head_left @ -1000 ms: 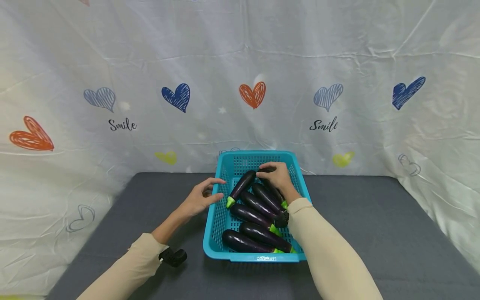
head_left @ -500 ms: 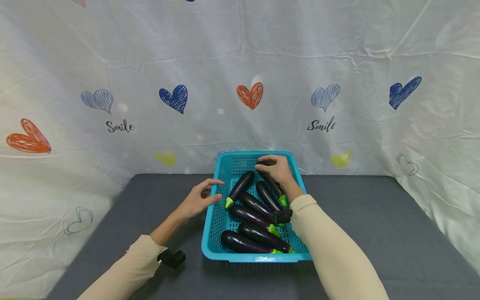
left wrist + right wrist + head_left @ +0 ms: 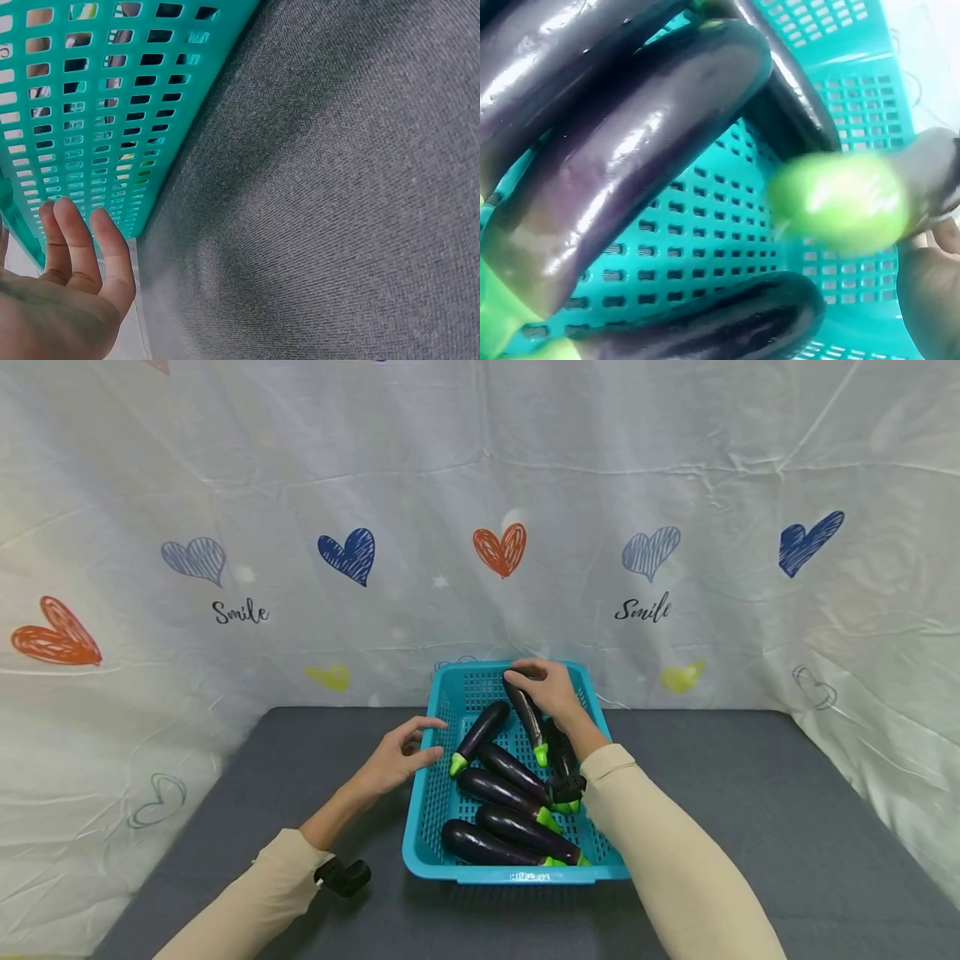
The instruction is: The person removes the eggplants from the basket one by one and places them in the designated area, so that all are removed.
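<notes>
My right hand (image 3: 552, 689) grips a dark purple eggplant (image 3: 527, 717) by its rounded end, above the back part of a blue plastic basket (image 3: 418, 814). Its green cap hangs toward me, blurred in the right wrist view, where the held eggplant (image 3: 847, 201) juts in from the right. Several other eggplants (image 3: 501, 788) lie in the basket, most with caps toward the right; one eggplant (image 3: 480, 733) leans the other way at the left. My left hand (image 3: 397, 755) is at the basket's left side, fingers loosely bent, fingertips right at the rim; it holds nothing.
The basket stands on a dark grey cloth-covered table (image 3: 720, 827), near its back edge. A pale curtain (image 3: 420, 468) printed with hearts hangs behind and at both sides. A black device (image 3: 343, 877) sits on the left wrist.
My right hand has drawn an eggplant away from the right-hand group and moved it back and left. Another eggplant now shows beneath the right wrist. The left hand has hardly moved.
</notes>
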Motion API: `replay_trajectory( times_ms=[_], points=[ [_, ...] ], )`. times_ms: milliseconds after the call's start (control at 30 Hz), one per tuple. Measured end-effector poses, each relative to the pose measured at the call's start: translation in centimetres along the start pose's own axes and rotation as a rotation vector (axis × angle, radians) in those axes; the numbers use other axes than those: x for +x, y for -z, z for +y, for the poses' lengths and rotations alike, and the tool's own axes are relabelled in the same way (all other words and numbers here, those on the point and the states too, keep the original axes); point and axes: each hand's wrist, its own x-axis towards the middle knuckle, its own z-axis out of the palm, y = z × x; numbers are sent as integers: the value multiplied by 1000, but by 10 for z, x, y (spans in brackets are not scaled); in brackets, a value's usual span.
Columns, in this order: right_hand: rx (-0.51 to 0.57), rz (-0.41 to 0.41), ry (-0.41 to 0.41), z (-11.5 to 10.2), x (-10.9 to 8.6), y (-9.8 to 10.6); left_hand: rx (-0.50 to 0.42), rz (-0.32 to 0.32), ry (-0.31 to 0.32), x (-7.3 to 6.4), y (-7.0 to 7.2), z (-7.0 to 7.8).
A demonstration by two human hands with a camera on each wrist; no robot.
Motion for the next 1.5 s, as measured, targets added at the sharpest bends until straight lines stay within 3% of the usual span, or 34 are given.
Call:
replay_trajectory(
  times_ms=[267, 700, 1000, 1233, 1500],
  points=[
    [37, -47, -1, -4, 3, 4, -11, 2, 11, 0, 0, 5],
    [125, -94, -75, -13, -1, 8, 9, 10, 8, -1, -1, 1],
    [213, -207, -135, -19, 1, 13, 13, 6, -1, 0, -1, 1],
    [171, -314, -118, -27, -1, 18, 14, 8, -2, 0, -1, 1],
    [142, -350, -106, -32, -4, 25, 10, -1, 4, 0, 0, 0]
  ],
)
